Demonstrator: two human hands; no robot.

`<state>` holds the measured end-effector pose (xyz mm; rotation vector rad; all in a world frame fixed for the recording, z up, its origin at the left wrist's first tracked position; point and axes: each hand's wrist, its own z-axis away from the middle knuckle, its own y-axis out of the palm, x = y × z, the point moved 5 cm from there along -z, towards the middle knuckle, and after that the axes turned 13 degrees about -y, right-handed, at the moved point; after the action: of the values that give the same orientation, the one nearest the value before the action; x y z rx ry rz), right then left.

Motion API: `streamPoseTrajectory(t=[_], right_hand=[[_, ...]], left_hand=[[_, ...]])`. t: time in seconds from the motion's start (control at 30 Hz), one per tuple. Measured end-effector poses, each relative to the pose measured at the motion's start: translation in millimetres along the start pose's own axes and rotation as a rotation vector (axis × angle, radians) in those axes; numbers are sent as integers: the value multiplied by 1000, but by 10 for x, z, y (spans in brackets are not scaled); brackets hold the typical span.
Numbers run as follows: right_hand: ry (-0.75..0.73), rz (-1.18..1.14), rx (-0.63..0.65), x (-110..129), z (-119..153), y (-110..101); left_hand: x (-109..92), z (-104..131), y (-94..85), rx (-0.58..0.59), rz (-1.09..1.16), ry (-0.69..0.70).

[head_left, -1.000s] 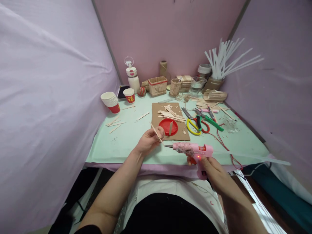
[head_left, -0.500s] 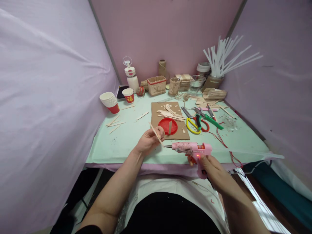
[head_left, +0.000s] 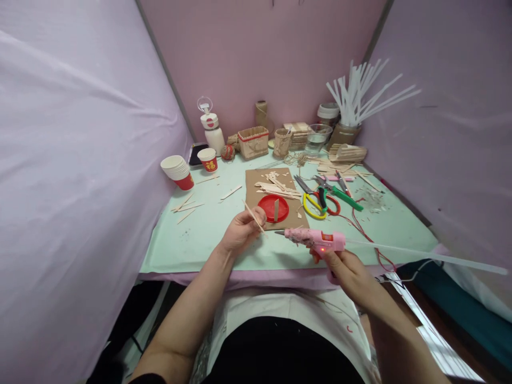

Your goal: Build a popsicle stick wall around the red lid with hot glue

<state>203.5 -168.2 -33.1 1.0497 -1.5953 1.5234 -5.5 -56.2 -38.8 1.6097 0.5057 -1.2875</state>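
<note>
Pinched in the fingers of my left hand is a thin wooden stick, tilted with its lower end toward the right. My right hand is wrapped round the handle of a pink hot glue gun, its red light on. The dark nozzle points left and stands a short gap away from the stick. From the gun's back a long clear glue stick sticks out. Beyond my left hand, a red round lid with a short wooden piece on it rests on a cardboard sheet.
Scissors and green-handled pliers lie right of the cardboard. Paper cups stand at the left. A white bottle, a woven-looking box, a glass bowl and a jar of white sticks line the back.
The glue gun has drawn back to the right, its nozzle parting from the stick's lower end, and its rear has swung slightly. My left hand keeps the stick almost in place.
</note>
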Motion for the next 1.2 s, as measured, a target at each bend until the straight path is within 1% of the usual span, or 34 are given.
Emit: streamPoseTrajectory(t=[0.07, 0.17, 0.2, 0.27, 0.37, 0.47, 0.6, 0.73, 0.83, 0.93, 1.1, 1.17, 1.2], right_hand=[[-16, 70, -62, -32, -19, -121], [-36, 249, -226, -118, -42, -403], [-26, 297, -281, -167, -42, -504], [11, 341, -350, -290, -35, -677], [81, 368, -412, -454, 1, -874], [133, 374, -442, -522, 43, -979], [122, 361, -482, -472, 58, -1036], [202, 367, -492, -421, 66, -1083], [233, 365, -507, -405, 78, -1121], [243, 356, -542, -445, 97, -1161], [241, 353, -528, -585, 108, -1217], [239, 425, -528, -629, 104, -1267], [208, 487, -526, -633, 90, -1296]], left_hand=[[-36, -33, -45, -107, -171, 21], [-88, -79, -112, -303, -466, 73], [-97, -90, -120, -349, -541, 98], [-102, -105, -111, -398, -657, 155], [-78, -114, -61, -394, -802, 232], [-45, -121, -39, -387, -887, 266], [-5, -150, -63, -386, -910, 253], [20, -174, -88, -391, -924, 236], [32, -183, -88, -393, -935, 219], [38, -186, -81, -398, -935, 200], [33, -183, -72, -408, -937, 193], [35, -186, -73, -407, -944, 196], [38, -189, -74, -405, -949, 197]])
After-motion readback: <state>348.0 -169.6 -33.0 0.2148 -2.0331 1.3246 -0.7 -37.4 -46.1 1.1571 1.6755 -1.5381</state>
